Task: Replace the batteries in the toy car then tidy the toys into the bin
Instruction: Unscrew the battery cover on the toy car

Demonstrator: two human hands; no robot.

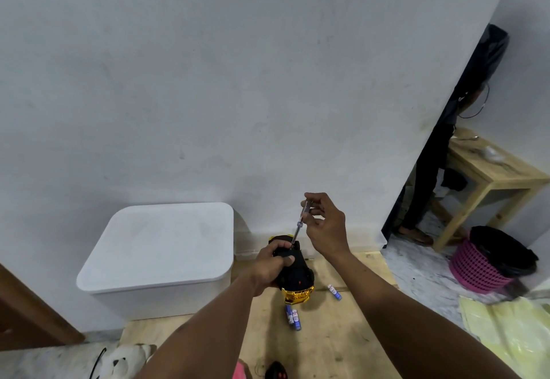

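Note:
A gold toy car is held upside down, its black underside facing up, above the wooden board. My left hand grips the car around its middle. My right hand pinches the clear handle of a small screwdriver, whose tip points down onto the car's underside near its far end. Two blue-and-white batteries lie side by side on the board just in front of the car. A third battery lies to the right. The white bin stands at the left with its lid on.
A white plush toy lies at the bottom left, a black remote at the bottom edge. A pink basket with a black liner, a wooden table and a person's leg are at the right. A yellow cloth lies on the floor.

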